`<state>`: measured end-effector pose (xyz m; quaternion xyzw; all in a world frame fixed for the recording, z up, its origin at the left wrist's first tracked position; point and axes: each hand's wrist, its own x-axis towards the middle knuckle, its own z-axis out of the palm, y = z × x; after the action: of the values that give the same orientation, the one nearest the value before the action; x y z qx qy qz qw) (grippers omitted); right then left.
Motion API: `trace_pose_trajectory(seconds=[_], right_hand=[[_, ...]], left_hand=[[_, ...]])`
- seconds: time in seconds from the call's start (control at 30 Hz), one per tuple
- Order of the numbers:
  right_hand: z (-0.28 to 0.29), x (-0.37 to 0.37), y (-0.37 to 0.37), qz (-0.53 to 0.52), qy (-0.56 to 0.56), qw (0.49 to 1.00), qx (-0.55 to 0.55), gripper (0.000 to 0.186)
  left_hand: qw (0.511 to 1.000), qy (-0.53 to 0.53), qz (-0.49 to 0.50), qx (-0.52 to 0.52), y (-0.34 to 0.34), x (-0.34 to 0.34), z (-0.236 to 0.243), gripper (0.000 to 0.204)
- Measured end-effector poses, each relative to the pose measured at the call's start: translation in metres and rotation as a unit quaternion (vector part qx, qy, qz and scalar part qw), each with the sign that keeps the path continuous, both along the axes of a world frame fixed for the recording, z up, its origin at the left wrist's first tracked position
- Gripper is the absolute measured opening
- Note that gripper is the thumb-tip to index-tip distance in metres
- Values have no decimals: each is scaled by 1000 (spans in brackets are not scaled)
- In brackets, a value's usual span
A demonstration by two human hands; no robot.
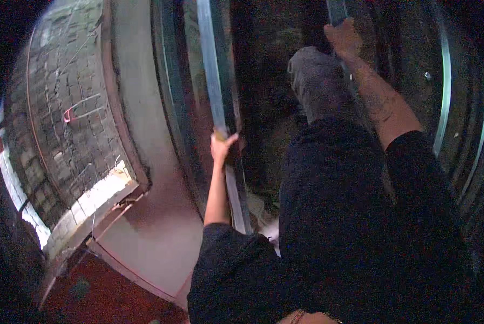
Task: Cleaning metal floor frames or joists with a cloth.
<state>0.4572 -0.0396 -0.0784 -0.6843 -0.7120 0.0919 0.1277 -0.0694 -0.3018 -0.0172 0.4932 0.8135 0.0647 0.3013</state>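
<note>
A long, pale grey metal rail (pixel 211 70) runs from the top of the view down past my left hand (pixel 221 147). That hand is closed on it at about mid-height, with the thumb sticking out to the right. Something small and yellowish shows at the fingers, too blurred to name. Farther up on the right, my right hand (pixel 344 39) is wrapped round a second metal rail (pixel 337 9), and that arm is stretched out. Most of this second rail is hidden below the hand. Between the two rails my bent knee in grey trousers (pixel 320 81) is raised.
On the left, an opening with a pale frame (pixel 134 65) shows a rough brick wall (pixel 63 102). A pale ledge (pixel 150 248) and a dark red surface (pixel 112 291) lie lower left. Bright upright strips (pixel 445 92) stand at the right. The middle is very dark.
</note>
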Motion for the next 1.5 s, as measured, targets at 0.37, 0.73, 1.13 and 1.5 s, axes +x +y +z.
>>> trace_pose_trajectory(seconds=[0.37,0.73,1.13,1.5], right_hand=[[50,-38,-3,-281,136,948,-61,65],[98,-49,2,-251,205,940,-105,62],[42,-58,3,-158,109,980,-58,71],[64,-36,-7,-251,114,955,-108,63]], left_hand=[[950,296,51,83,396,129,-7,85],[934,-348,-31,70,246,-33,-14,42],[952,-166,255,-35,-377,-87,26,32],[981,124,11,146,76,51,9,62]])
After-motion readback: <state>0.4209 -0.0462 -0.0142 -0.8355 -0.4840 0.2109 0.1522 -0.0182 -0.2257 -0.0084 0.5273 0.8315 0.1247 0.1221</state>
